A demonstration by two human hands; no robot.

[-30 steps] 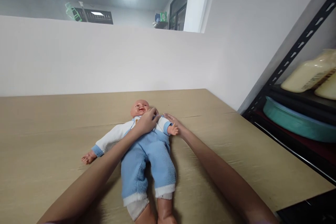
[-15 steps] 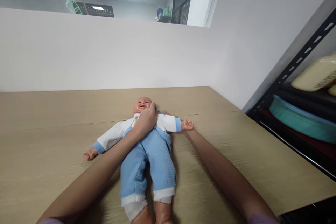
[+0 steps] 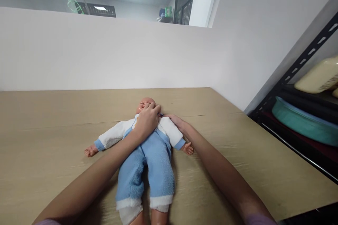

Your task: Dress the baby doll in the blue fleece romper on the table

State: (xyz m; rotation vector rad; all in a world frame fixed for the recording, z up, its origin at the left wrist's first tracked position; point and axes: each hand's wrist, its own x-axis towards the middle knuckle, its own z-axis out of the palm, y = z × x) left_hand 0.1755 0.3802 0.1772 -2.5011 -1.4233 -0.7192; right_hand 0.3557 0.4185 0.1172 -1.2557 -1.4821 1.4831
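Note:
A baby doll in a white top with blue cuffs and fluffy blue overalls lies on its back on the wooden table, head away from me. My left hand reaches across its chest. The fingers bend at the collar, just below the chin, covering part of the doll's mouth and cheek. Beside the doll's shoulder on the right is my right hand, its fingertips drawn in at the neck, partly hidden. A small dark blue bit of clothing shows between my two hands. What the fingers hold there I cannot make out.
The wooden table meets a low white wall at the back. On the right stands a black metal shelf rack holding a teal basin and a cream-coloured container.
My right hand has come out from behind the doll's arm, and that arm now hangs lower, toward me. My left hand's fingers have shifted at the collar. The doll's legs have moved slightly left.

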